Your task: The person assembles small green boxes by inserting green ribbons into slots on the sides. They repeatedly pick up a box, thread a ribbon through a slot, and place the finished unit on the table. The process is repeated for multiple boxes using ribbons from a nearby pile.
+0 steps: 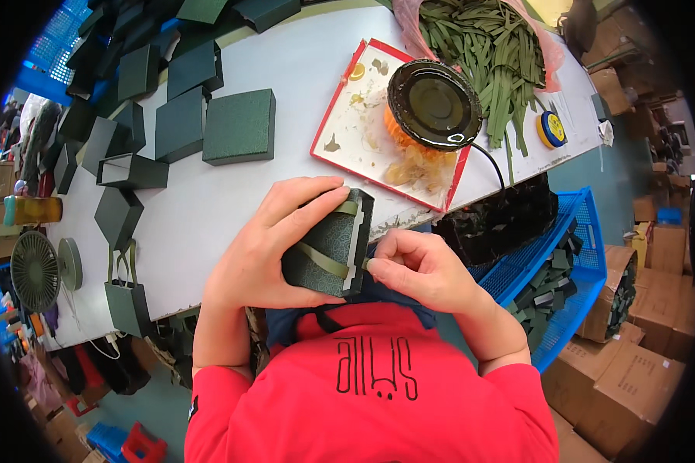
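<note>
Above my lap, at the table's front edge, my left hand (255, 239) is wrapped round a small dark green box (316, 231) with a patterned face. The box is tilted, one side toward my right hand. An olive-green ribbon (326, 263) runs across its face to a pale strip (355, 245) along the edge. At that edge my right hand (428, 270) pinches the ribbon's end between thumb and finger. The underside of the box is hidden. Beyond my left hand lies a closed dark green box (239, 127) on the white table (185, 231).
A round black pan (434, 104) of dark liquid, with a cord, stands on a stained red-rimmed tray (340, 131). Behind it, a pink bag (550, 58) holds green ribbons (479, 46). Several green boxes (139, 73) fill the left. A blue crate (591, 239) sits right; a fan (35, 265) left.
</note>
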Motion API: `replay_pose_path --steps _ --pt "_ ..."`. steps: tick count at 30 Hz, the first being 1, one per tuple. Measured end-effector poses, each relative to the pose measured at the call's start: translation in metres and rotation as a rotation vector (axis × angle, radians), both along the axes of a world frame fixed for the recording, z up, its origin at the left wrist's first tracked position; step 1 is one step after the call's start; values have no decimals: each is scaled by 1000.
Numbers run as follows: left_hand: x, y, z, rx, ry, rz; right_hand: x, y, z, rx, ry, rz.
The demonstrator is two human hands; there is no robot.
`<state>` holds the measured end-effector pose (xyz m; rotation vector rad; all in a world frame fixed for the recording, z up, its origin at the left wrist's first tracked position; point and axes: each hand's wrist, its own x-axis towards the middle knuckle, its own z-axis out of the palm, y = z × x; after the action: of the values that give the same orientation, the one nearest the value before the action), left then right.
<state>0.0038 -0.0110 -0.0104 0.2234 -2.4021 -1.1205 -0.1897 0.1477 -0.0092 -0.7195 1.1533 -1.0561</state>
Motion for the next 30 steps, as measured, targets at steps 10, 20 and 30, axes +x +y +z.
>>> replay_pose_path --steps 10,20,30 --pt "-3 -1 1 14 17 -18 8 0 -10 32 103 63" --pt "-5 1 2 -165 -47 -46 10 -5 -16 77 339 132" --pt "0 -1 -5 -144 18 106 -1 -1 -15 -335 443 -427"
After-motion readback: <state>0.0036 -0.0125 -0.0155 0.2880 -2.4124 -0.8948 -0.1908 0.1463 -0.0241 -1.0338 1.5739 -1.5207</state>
